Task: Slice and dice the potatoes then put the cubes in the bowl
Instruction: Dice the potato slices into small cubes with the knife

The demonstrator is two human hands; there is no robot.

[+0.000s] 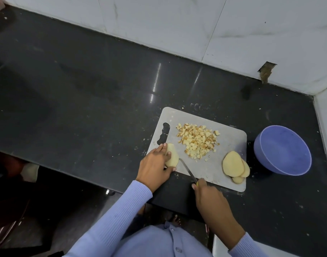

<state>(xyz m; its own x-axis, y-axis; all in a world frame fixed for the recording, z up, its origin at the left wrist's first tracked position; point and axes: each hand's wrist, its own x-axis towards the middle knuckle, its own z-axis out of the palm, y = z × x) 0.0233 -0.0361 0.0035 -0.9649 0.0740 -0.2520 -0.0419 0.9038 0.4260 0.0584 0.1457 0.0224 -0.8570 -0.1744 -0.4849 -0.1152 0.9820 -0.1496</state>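
Note:
A peeled potato piece (pixel 173 156) lies at the left edge of the grey cutting board (pixel 227 143). My left hand (pixel 155 164) holds it down, fingers and thumb curled round it. My right hand (pixel 211 199) grips a yellow-handled knife (pixel 186 169) whose blade tip touches the potato's right side. A heap of small potato cubes (pixel 197 140) sits in the board's middle. Several flat potato slices (pixel 235 166) are stacked at the board's right front corner. An empty blue bowl (pixel 282 153) stands just right of the board.
The board lies on a dark stone counter (pixel 84 89) whose front edge runs under my arms. White tiled walls (pixel 196 25) close the back and right side. Potato crumbs dot the counter around the board.

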